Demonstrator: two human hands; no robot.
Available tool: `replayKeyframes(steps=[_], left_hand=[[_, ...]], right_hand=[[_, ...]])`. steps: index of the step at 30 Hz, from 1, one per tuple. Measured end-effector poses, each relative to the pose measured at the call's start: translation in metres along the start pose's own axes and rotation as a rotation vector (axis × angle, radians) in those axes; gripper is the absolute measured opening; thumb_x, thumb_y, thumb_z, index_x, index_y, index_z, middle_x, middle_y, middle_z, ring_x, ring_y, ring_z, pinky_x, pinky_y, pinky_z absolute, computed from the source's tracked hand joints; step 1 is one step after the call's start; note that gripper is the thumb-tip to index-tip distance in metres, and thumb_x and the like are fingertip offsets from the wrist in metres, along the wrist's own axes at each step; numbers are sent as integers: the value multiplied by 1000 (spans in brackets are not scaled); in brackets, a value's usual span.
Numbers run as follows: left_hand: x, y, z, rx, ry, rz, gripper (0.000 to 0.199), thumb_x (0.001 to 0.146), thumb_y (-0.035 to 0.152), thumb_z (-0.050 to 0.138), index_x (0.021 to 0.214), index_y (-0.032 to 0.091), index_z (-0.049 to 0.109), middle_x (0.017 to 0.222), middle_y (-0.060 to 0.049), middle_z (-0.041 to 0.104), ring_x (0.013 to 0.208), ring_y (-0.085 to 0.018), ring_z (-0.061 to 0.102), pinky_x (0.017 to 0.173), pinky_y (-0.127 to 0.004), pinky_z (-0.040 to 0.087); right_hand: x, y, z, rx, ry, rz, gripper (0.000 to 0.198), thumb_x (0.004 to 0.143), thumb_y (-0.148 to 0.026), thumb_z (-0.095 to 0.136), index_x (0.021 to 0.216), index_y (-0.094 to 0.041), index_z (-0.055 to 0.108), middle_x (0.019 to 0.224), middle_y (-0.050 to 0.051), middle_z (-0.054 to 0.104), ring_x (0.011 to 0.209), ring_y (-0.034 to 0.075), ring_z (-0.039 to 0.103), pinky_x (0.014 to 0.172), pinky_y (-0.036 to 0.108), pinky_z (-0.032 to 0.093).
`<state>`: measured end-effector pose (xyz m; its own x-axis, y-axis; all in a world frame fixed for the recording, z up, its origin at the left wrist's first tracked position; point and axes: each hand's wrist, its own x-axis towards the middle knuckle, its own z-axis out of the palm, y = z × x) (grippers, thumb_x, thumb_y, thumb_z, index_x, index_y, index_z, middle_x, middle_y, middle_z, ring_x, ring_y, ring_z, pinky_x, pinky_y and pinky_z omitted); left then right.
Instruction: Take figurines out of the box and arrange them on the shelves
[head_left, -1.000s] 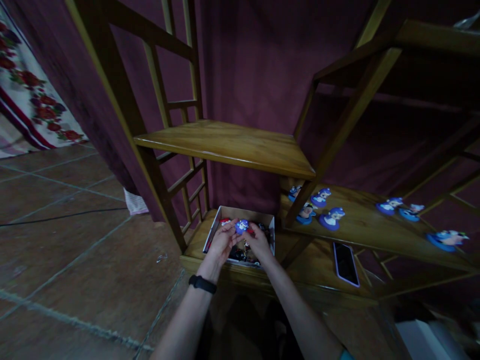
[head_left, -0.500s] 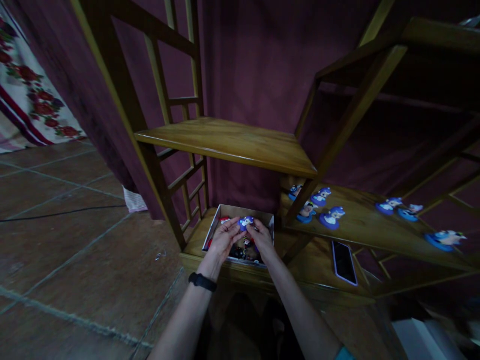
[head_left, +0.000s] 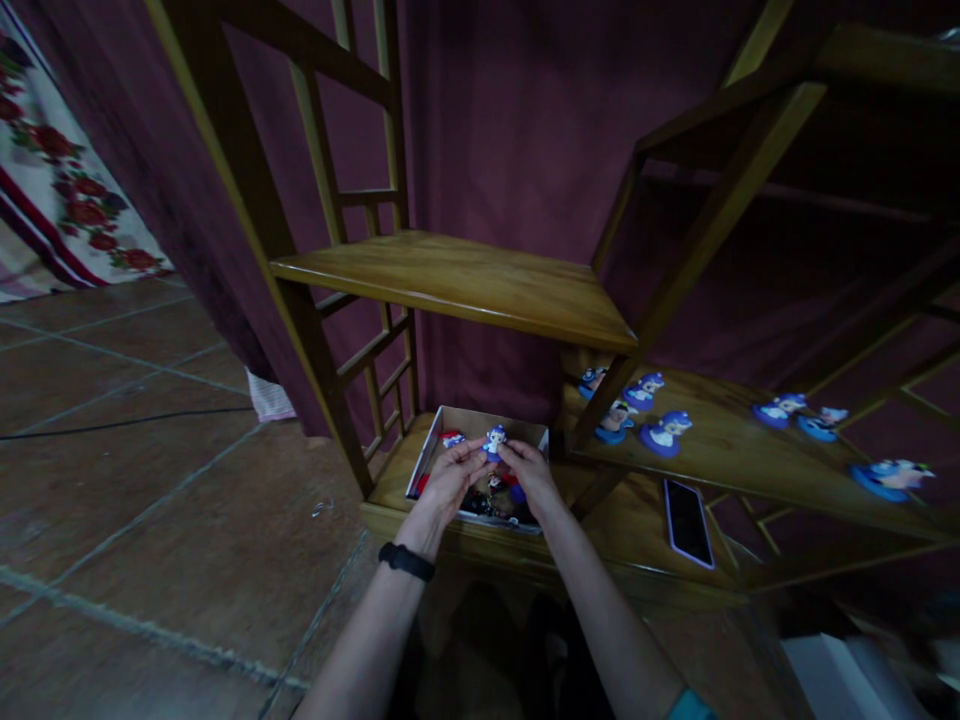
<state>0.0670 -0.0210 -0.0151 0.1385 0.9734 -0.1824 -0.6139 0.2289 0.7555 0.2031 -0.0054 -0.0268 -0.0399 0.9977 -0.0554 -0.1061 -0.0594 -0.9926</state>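
Between my two hands a small figurine (head_left: pixel 494 441) stands upright, white with purple hair and a purple base. My left hand (head_left: pixel 453 480) grips it from the left, fingertips at the base. From the other side my right hand (head_left: pixel 529 474) pinches it too. Both hands are over a shallow open cardboard box (head_left: pixel 537 434), white outside, on the lowest shelf. Inside the box lie several small red, dark and purple figurines, partly hidden by my hands; a red and white one (head_left: pixel 452 439) shows at the back.
Several purple and blue figurines (head_left: pixel 665 434) stand on the shelf to the right. A phone (head_left: pixel 688 524) with a lilac edge lies on the lower board. A wooden shelf board (head_left: pixel 465 285) juts out above the box. Posts and lattice frame both sides, with a maroon curtain (head_left: pixel 502 130) behind.
The figurine has been turned from a tilted position to upright, facing me. My right fingers have shifted slightly to its right side. The shelf figurines and phone have stayed put.
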Motion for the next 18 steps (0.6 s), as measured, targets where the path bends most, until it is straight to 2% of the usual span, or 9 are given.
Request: replayKeyframes(steps=[7,13,18], left_hand=[[-1,-4,-2,15,37,-20,22,68,-1,63,88,7,66,81,-10,68,75,-15,65,77,-29,53],[1,-9,3,-64,96,0,24,70,-3,59,90,9,64,86,-9,68,76,-14,65,76,-28,53],[5,-10,0,-98,115,48,20,69,-2,60,86,8,63,81,-9,67,74,-15,65,77,-30,53]], right_hand=[[0,2,-3,-24,-6,6,30,63,-45,66,75,-17,67,70,-1,66,65,15,59,66,28,48],[-1,2,2,21,15,-8,33,66,-46,62,83,-18,68,84,2,68,75,17,62,70,30,50],[-4,-3,6,140,63,-8,35,63,-44,65,87,-18,66,89,4,68,79,18,63,72,33,52]])
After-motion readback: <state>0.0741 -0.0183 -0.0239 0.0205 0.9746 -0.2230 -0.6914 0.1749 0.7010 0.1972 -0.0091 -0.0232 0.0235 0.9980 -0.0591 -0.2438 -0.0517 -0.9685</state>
